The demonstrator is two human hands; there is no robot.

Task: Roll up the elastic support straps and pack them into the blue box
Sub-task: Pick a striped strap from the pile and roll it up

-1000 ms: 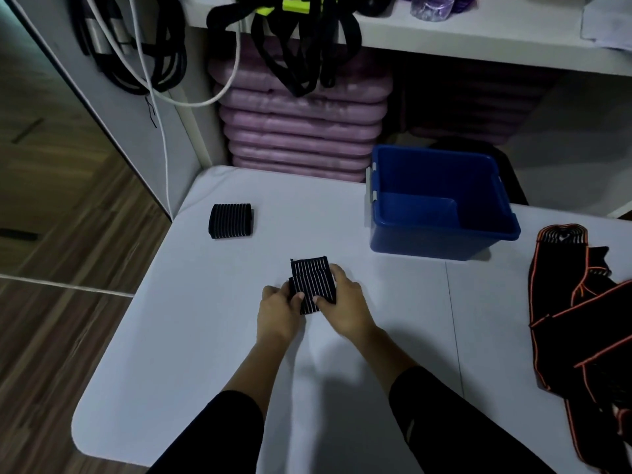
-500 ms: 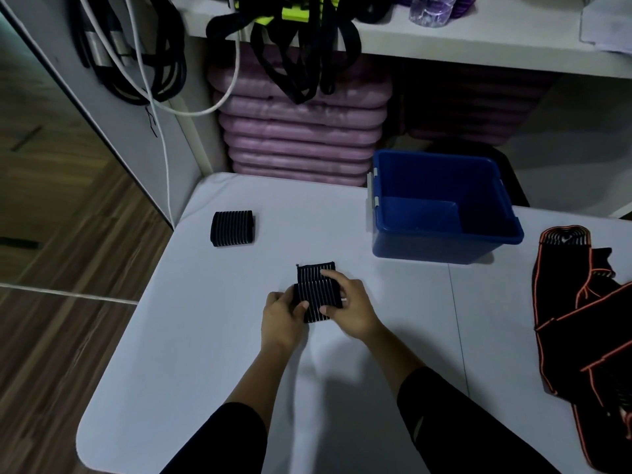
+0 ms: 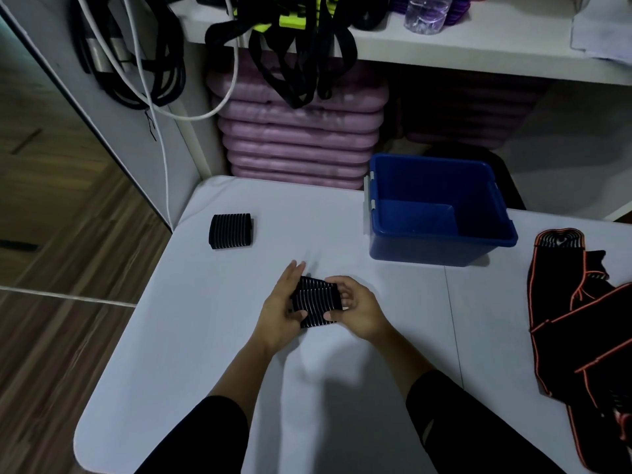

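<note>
two hands hold one black ribbed strap (image 3: 316,304) over the worktop (image 3: 205,336): the left hand (image 3: 278,313) pinches it between thumb and nearly straight fingers, the right hand (image 3: 359,311) curls round its right edge. the step seems to be finishing the roll. next it should go into the blue box (image 3: 441,248), behind and to the right, gripped firmly so it does not unroll. another rolled strap (image 3: 231,231) lies far left.

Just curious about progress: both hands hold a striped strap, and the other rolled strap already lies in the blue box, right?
No: in the head view the rolled strap lies on the white table, left of the blue box.
</note>
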